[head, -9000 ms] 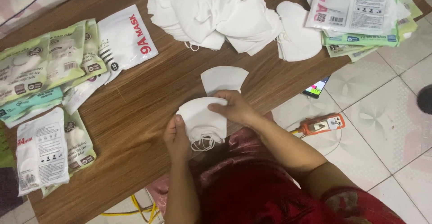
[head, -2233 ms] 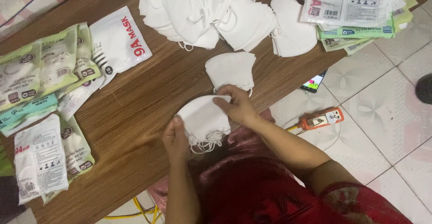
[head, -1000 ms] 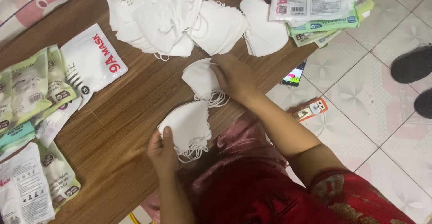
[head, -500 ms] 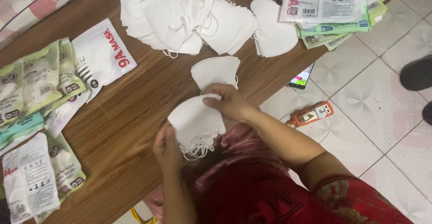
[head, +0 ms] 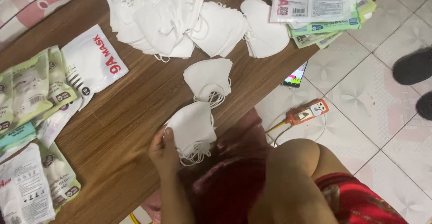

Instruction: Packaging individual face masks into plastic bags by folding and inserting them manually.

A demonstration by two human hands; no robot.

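A brown wooden table (head: 135, 111) carries everything. Just beyond the left hand (head: 164, 154), a small stack of white masks (head: 208, 78) is laid flat, and farther beyond it a large heap of loose white masks (head: 180, 19) is spread. Sealed mask packets (head: 40, 102) are scattered well to the left of that hand, and another pile of packets (head: 321, 8) is stacked far off to its right.

Home floor workspace, tiled floor (head: 360, 93), low wooden table (head: 121, 129), patterned bedding (head: 36, 3), power strip (head: 308, 112)
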